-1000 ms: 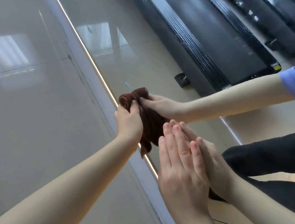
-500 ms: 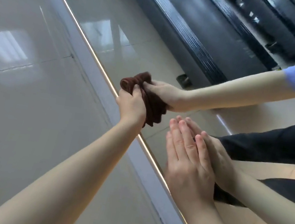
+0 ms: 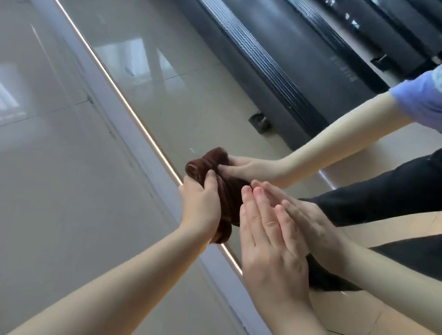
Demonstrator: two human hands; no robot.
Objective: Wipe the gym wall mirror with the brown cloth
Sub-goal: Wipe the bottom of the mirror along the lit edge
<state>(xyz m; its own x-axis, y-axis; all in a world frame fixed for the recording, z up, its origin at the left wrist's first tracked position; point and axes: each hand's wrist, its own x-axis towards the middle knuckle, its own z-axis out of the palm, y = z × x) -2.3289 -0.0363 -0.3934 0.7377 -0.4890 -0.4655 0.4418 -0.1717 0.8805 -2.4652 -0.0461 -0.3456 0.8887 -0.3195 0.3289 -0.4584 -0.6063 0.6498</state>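
- The left hand (image 3: 201, 208) has its fingers curled tight round the brown cloth (image 3: 228, 195). The cloth is scrunched into a ball.
- The cloth is pressed on the mirror (image 3: 175, 51), low down, right by the pale edge strip (image 3: 123, 116) where the glass ends.
- Half a second ago the cloth was a bit further up along that edge, away from the other hand. Now it has slid back down and sits just beside the fingertips of the right hand (image 3: 267, 248).
- A second ago it was also close to that hand. So the cloth went up and came back. That looks like a short rub, back and forth.
- The right hand has not changed. Its fingers are straight and close together, and it lies flat on the glass, touching its own twin in the mirror. It holds nothing.
- I think this means the wiping is going on, but only on one small spot near the bottom edge.
- Most of the glass, where you can see the shiny floor (image 3: 22, 178) and the dark treadmill (image 3: 277, 48) mirrored, is far from the cloth. I guess it still needs a wipe.
- The flat hand may leave marks on the glass, so that spot may need wiping too.
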